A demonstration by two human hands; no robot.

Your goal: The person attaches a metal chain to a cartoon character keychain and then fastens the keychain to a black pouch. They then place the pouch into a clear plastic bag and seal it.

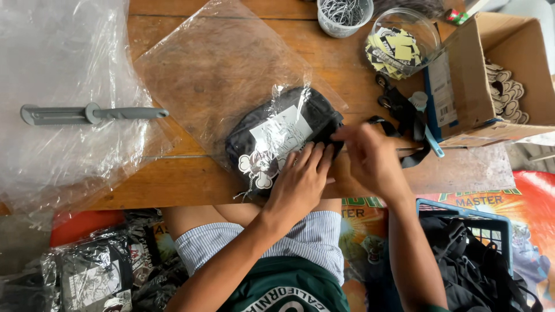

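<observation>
A small black pouch bag (272, 124) with a white printed card and a white cut-out tag lies on the wooden table's front edge, partly inside a clear plastic sleeve (219, 63). My left hand (300, 179) presses flat on the bag's near end. At the bag's right end my right hand (370, 159) pinches the black fabric. A black strap (404, 115) with metal clips trails off to the right.
A heap of clear plastic bags (63, 86) with a grey tool (87, 114) on it lies at the left. At the back stand a cup of metal chains (344, 14), a clear bowl of tags (399, 43) and a cardboard box (491, 75). A blue crate (497, 222) of black bags sits lower right.
</observation>
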